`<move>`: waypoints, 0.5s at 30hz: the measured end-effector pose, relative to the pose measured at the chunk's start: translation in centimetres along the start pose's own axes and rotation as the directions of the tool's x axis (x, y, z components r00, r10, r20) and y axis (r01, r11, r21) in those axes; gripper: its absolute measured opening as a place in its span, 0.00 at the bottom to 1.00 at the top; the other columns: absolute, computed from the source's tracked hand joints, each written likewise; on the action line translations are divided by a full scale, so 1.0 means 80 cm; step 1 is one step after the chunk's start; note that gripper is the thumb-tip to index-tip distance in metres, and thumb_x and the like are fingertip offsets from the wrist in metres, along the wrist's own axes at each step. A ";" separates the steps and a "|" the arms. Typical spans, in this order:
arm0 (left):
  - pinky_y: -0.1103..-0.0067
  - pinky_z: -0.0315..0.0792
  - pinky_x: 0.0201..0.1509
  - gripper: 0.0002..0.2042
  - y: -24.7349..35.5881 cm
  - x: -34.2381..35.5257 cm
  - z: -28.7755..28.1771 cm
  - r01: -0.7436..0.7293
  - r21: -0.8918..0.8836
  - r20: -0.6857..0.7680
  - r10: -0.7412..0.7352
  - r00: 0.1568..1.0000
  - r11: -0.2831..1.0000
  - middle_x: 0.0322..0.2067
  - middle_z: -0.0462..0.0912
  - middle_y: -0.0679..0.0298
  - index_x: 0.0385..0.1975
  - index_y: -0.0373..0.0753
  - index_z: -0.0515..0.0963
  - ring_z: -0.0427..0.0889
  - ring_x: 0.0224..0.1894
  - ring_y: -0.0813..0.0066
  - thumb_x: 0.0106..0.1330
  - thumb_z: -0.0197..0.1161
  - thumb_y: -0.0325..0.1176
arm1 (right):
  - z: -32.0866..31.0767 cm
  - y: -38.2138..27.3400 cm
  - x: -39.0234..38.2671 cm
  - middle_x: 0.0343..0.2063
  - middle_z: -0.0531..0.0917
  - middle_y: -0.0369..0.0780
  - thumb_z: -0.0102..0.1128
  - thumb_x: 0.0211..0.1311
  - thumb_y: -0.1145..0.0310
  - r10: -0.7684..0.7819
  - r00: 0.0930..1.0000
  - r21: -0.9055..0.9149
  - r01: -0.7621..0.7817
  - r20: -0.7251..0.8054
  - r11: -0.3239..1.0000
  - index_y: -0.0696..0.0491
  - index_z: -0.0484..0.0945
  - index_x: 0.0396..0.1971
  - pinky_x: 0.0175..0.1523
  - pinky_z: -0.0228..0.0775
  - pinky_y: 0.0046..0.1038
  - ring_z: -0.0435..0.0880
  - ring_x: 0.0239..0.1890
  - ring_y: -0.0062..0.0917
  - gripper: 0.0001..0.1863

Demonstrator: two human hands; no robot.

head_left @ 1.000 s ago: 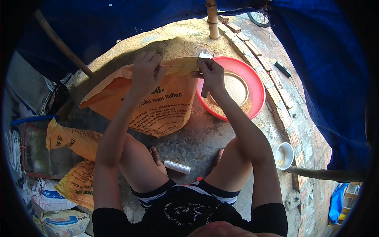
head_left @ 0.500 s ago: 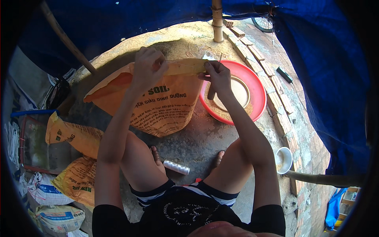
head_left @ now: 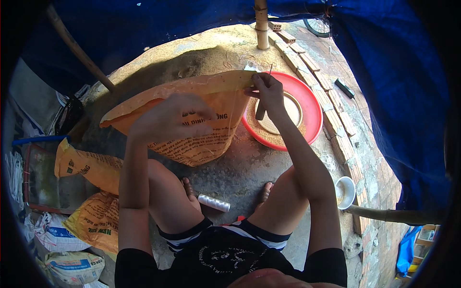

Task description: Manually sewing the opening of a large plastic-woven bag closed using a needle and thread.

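A large orange sack [head_left: 192,149] with dark printing stands before me, its top edge stretched to the right. My right hand [head_left: 269,93] pinches the top right corner of the sack. The same hand keeps hold of an awl [head_left: 260,112]; its dark handle hangs below the fingers and a thin metal shaft rises above them. My left hand [head_left: 175,120], smeared by motion, is in front of the sack below its top edge. Whether its fingers hold anything is not clear. On the floor between my feet lies a spool of white thread [head_left: 214,203].
A red round tray [head_left: 314,115] with grain and a round sieve [head_left: 286,113] sits right of the sack. Orange sacks [head_left: 98,168] and white bags [head_left: 57,233] lie at left. A brick row [head_left: 341,144], a metal bowl [head_left: 345,193] and a bamboo pole [head_left: 384,215] are at right.
My left hand has come away from the sack's top edge, moving down and toward me. My right hand stays at the corner with the awl, barely shifted.
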State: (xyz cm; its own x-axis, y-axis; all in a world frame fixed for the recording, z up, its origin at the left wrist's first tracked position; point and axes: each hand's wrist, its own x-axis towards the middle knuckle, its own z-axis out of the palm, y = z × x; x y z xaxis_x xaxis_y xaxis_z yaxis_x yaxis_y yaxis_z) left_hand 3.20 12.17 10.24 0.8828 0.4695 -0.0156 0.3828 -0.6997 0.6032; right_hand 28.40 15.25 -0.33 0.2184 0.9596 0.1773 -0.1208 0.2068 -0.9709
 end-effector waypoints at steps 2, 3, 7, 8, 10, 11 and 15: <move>0.75 0.67 0.41 0.13 -0.009 0.017 -0.004 -0.041 0.031 -0.547 0.052 0.836 0.999 0.28 0.77 0.60 0.32 0.34 0.76 0.75 0.37 0.65 0.52 0.63 0.37 | 0.002 -0.003 0.000 0.27 0.78 0.42 0.48 0.61 0.68 -0.005 1.000 -0.003 0.005 0.012 1.000 0.66 0.72 0.36 0.33 0.78 0.22 0.80 0.26 0.22 0.14; 0.75 0.67 0.41 0.13 -0.019 0.023 -0.006 -0.035 0.033 -0.551 0.048 0.833 0.999 0.28 0.77 0.60 0.32 0.34 0.76 0.75 0.37 0.65 0.52 0.63 0.37 | 0.004 -0.003 0.000 0.27 0.78 0.42 0.48 0.61 0.68 -0.010 1.000 -0.006 0.010 0.021 1.000 0.66 0.72 0.36 0.32 0.78 0.22 0.80 0.26 0.22 0.14; 0.70 0.64 0.45 0.13 -0.062 0.054 0.006 0.136 0.400 -0.680 0.194 0.707 0.906 0.30 0.76 0.57 0.32 0.35 0.76 0.74 0.38 0.62 0.53 0.62 0.39 | 0.004 -0.004 -0.002 0.27 0.78 0.42 0.48 0.61 0.68 -0.022 0.999 -0.029 0.023 0.029 0.999 0.66 0.72 0.37 0.32 0.78 0.22 0.80 0.25 0.22 0.14; 0.68 0.63 0.46 0.14 -0.069 0.061 0.012 0.142 0.478 -0.673 0.258 0.693 0.867 0.31 0.76 0.57 0.32 0.35 0.76 0.73 0.38 0.62 0.54 0.61 0.40 | 0.002 -0.004 -0.003 0.27 0.78 0.42 0.49 0.61 0.67 -0.029 0.999 -0.045 0.030 0.025 0.999 0.66 0.72 0.37 0.32 0.77 0.22 0.80 0.25 0.22 0.15; 0.67 0.62 0.47 0.14 -0.076 0.072 0.021 0.176 0.487 -0.686 0.249 0.684 0.856 0.31 0.76 0.57 0.32 0.36 0.76 0.73 0.38 0.62 0.54 0.61 0.41 | 0.000 -0.004 -0.005 0.27 0.78 0.42 0.49 0.61 0.67 -0.036 0.999 -0.064 0.037 0.029 0.997 0.66 0.72 0.37 0.31 0.77 0.22 0.80 0.25 0.22 0.15; 0.66 0.61 0.48 0.15 -0.078 0.073 0.022 0.210 0.499 -0.694 0.242 0.678 0.841 0.30 0.76 0.58 0.33 0.36 0.76 0.73 0.37 0.63 0.54 0.60 0.42 | -0.001 -0.005 -0.005 0.27 0.78 0.42 0.49 0.61 0.67 -0.035 0.999 -0.094 0.038 0.029 0.995 0.65 0.72 0.38 0.30 0.77 0.21 0.80 0.24 0.22 0.15; 0.66 0.60 0.49 0.16 -0.084 0.069 0.016 0.342 0.377 -0.620 -0.040 0.784 0.861 0.30 0.75 0.60 0.34 0.37 0.75 0.73 0.37 0.64 0.55 0.59 0.44 | 0.008 -0.023 -0.016 0.29 0.79 0.43 0.52 0.59 0.66 -0.037 0.999 -0.173 0.038 0.007 0.984 0.63 0.72 0.40 0.25 0.74 0.20 0.79 0.19 0.21 0.16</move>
State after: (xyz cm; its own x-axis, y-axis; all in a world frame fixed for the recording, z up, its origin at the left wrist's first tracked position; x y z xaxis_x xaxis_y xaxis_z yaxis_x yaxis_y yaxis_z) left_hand 5.82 18.76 5.13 0.5080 0.7295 0.4581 0.7341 -0.6449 0.2128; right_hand 27.74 13.74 1.36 0.2156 0.9527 0.2142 0.0572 0.2067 -0.9767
